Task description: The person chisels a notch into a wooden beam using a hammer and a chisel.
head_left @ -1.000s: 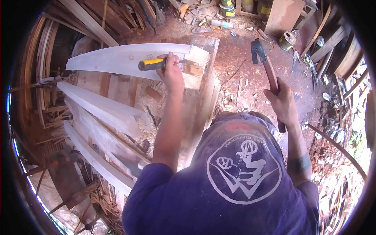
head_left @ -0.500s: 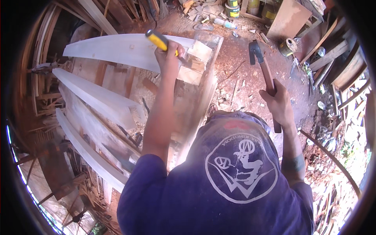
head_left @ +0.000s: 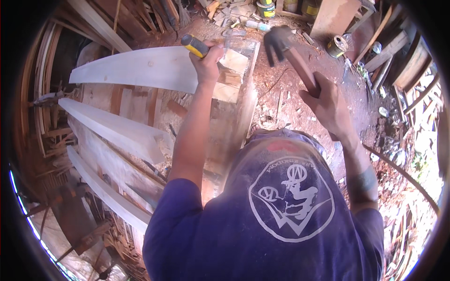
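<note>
My left hand (head_left: 207, 60) grips a chisel with a yellow and black handle (head_left: 194, 45), held against the end of a long pale curved plank (head_left: 136, 69). My right hand (head_left: 328, 105) holds a hammer by its brown wooden handle, and the dark hammer head (head_left: 277, 42) is raised and blurred to the right of the chisel. The plank's end rests on a wooden frame member (head_left: 236, 89) with pale blocks on it. My purple shirt fills the lower middle of the view.
Two more pale planks (head_left: 117, 131) (head_left: 110, 194) lie across the frame on the left. Red earth strewn with wood chips (head_left: 276, 100) lies beyond. Tins (head_left: 336, 46), timber offcuts and boards (head_left: 389, 51) crowd the top and right edges.
My right hand has swung the hammer up and leftward toward the chisel. My left hand has tilted the chisel from lying flat to pointing down at the plank's end.
</note>
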Available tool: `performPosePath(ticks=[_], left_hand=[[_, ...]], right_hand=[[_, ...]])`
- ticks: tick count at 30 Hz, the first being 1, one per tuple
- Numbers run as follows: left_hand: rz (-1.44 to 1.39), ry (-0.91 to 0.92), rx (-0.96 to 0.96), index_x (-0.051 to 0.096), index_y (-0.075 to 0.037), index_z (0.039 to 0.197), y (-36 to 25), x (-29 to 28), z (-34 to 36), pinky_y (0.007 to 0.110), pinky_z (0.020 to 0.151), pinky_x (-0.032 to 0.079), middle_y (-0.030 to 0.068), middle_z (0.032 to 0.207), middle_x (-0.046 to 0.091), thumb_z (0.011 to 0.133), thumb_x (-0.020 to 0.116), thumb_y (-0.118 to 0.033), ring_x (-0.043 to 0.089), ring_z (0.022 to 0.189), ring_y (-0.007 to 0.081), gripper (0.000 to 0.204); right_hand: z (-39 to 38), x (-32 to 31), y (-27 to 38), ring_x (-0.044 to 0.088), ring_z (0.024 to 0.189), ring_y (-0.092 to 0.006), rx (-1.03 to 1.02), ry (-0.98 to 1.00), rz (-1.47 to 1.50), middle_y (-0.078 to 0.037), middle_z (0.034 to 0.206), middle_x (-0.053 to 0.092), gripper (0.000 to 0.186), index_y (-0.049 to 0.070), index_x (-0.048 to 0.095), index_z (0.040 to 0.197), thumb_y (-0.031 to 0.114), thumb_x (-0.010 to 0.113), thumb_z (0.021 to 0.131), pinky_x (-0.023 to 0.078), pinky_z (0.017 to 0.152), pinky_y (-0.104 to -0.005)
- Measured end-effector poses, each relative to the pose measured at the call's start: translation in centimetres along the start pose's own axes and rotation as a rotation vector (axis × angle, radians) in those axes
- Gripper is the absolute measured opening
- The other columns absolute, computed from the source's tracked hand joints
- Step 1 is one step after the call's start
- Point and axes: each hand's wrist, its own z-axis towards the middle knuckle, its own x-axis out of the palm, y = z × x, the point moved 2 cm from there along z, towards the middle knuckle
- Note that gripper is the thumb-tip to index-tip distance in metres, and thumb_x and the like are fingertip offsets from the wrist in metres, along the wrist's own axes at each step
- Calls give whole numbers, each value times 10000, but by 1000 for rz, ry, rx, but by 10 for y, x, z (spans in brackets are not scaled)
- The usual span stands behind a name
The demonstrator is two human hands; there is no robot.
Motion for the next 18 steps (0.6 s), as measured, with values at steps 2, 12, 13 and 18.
performPosePath(ticks=[2, 12, 13, 18], left_hand=[[-26, 20, 9, 472, -29, 675, 10, 2, 1, 279, 522, 363, 20, 598, 446, 832, 629, 11, 402, 532, 106, 226], [538, -149, 305, 506, 10, 1246, 71, -51, -4, 387, 841, 512, 105, 1118, 623, 849, 690, -57, 628, 973, 242, 443], [632, -167, 334, 508, 10, 1250, 73, -58, -6, 386, 880, 508, 106, 1162, 616, 845, 687, -52, 621, 1010, 232, 447], [179, -194, 112, 465, 37, 1314, 47, -15, -13, 380, 972, 495, 144, 1259, 585, 862, 714, -78, 604, 1119, 232, 528]], right_hand=[[6, -1, 11, 666, 726, -441, -149, 15, -18, -270, 759, 648, 195, -30, 608, 952, 136, 641, 855, 497, 680, -508], [18, 6, 111, 665, 622, -395, -645, -129, -268, -173, 665, 634, 137, 31, 508, 974, 65, 579, 862, 527, 575, -515], [22, 11, 109, 674, 631, -393, -626, -81, -331, -177, 675, 643, 143, 30, 518, 992, 74, 569, 866, 530, 568, -513], [37, -13, 124, 745, 771, -312, -557, 83, -533, -173, 836, 726, 242, -6, 617, 1084, 173, 576, 926, 592, 662, -419]])
